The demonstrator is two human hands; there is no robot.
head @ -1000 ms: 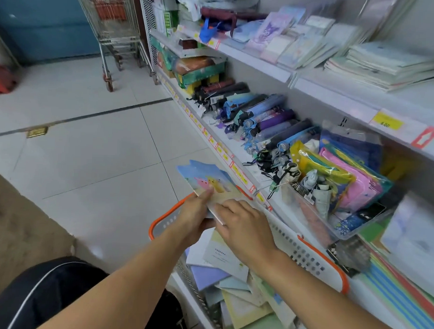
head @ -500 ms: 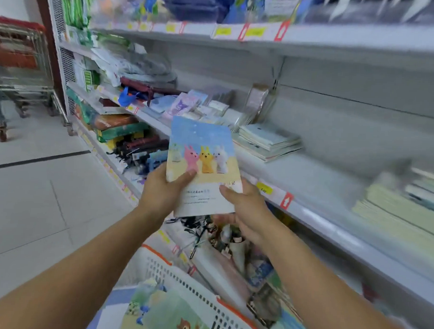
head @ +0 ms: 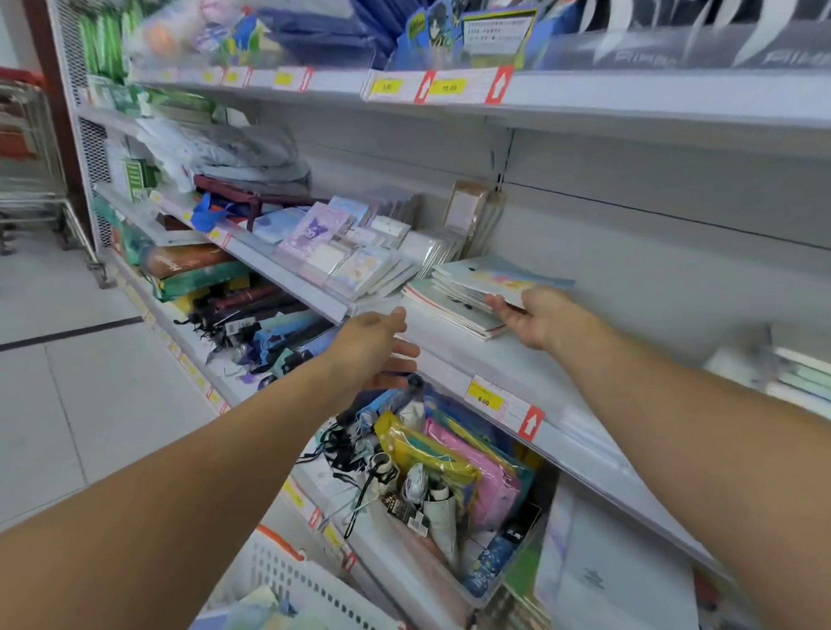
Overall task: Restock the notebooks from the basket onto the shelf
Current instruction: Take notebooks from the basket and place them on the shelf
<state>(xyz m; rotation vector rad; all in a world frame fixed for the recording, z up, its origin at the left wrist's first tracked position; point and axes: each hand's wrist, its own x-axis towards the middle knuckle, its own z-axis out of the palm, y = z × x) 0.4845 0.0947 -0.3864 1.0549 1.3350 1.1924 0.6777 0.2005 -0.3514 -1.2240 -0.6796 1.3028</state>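
Presently, one stack of notebooks (head: 456, 302) serves as the landmark; it lies flat on the middle shelf (head: 520, 370), and its exact number of books cannot be counted.

- Notebook (head: 504, 275), one: pale blue cover with pink and yellow figures, lying on top of the stack, slightly askew.
- Right hand (head: 538, 319), one: at the right end of the stack, fingers (head: 501, 304) tucked at the top notebook's near right edge and touching it; whether they grip it or only press cannot be told.
- Left hand (head: 370, 346), one: in the air just left of and below the stack, in front of the shelf edge, fingers loosely spread, holding nothing.
- Basket (head: 310, 589), one: white with an orange rim, well below the stack at the bottom edge of the view, with more notebooks inside, blurred and uncountable.
- Wrapped stationery packs (head: 354, 251), several: immediately left of the stack on the same shelf, overlapping.
- Price tags (head: 484, 396), one yellow on the shelf rail below and right of the stack; five visible on the rail above it.
- Folded umbrellas (head: 262, 323), many: on the shelf below and left of the stack.
- Clear bin of pouches (head: 455, 467), one: directly below the stack.
- Second notebook pile (head: 807, 375), one: far right of the stack, blurred.
- Shopping cart (head: 18, 169), one: far left of the stack, on the floor.
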